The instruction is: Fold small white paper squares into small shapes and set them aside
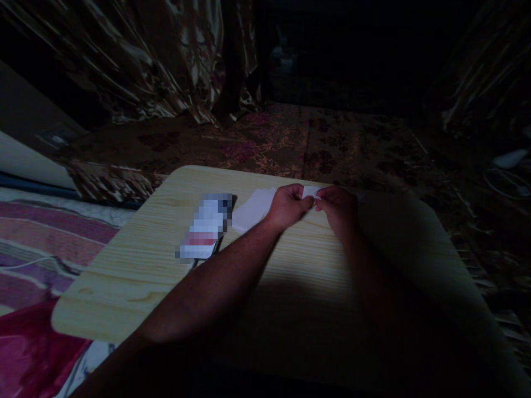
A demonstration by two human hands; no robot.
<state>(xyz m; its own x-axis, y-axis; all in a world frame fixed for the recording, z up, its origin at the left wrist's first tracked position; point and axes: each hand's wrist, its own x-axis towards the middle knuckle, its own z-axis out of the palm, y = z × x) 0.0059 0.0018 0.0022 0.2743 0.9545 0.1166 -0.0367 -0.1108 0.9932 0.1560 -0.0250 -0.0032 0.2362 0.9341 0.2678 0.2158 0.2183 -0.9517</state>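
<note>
The table (136,276) is showing pale wood grain with a smooth, matt finish. The small paper piece (311,192) is looking thin, white and matt, and the paper sheet (253,210) is looking the same. The curtain (145,61) is gleaming like glossy satin cloth, creased in folds. The floor covering (290,143) is appearing as patterned woven cloth, dull. The striped cloth (41,243) is looking soft and matt; the red sheet (25,354) is shining slightly, like plastic.

Dim room in a home, likely a bedroom. A low pale wooden table with rounded corners (136,265) sits among a pink striped bedsheet (41,243) and a maroon floral woven cover (290,143), with glossy brown patterned drapes (166,55) behind.
</note>
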